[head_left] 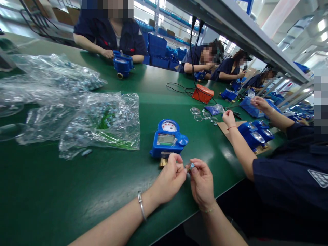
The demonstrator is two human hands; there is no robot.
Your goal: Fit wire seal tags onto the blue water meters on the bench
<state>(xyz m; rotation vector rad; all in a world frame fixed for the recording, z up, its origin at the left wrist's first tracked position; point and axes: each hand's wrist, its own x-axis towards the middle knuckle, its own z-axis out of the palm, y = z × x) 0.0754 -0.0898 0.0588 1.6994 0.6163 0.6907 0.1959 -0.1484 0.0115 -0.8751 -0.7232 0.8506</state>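
Observation:
My right hand pinches a small light-blue plastic seal between thumb and fingers. Close against it, my left hand is closed in a pinch, its fingertips meeting near the seal; what they hold is too fine to make out. Just beyond my hands a blue water meter lies on the green table, with a round dial, a grey display and a round blue knob at its right. Its brass fitting points toward me, partly behind my left hand.
Clear plastic bags of small light-blue pieces and green strands lie left. An orange box with black cables stands farther back, near clear rings. At right, a co-worker's arms reach over blue meters on cardboard. Other people sit opposite.

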